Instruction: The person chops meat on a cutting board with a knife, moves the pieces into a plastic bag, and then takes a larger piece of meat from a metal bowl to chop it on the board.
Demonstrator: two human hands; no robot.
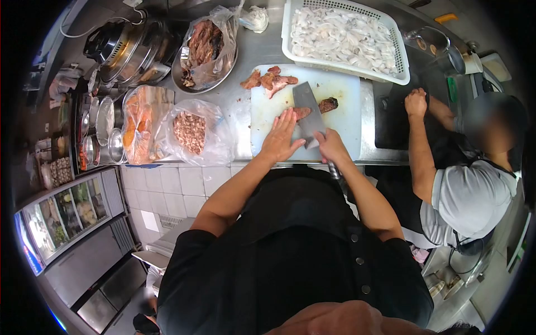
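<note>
**A:** What's under the blade?

**B:** One dark strip of meat [328, 104], near the middle of the single white cutting board [346, 125]. One cleaver [308, 109] stands across it.

**A:** And the hands?

**B:** The left hand [282, 138] lies open and flat, with its fingertips on the strip's left end, just beside the blade. The right hand [331, 146] is closed round the cleaver's handle, just right of the strip and a little nearer the body.

**A:** Anything already cut?

**B:** A cluster of cut pieces [269, 80] sits at the board's far left corner (four, I think, though they overlap).

**A:** Further out?

**B:** One white basket [287, 47] of pale strips stands beyond the board. Three plastic bags [192, 131] lie to the left. A co-worker's hand [416, 103], fisted, rests on the right.
</note>
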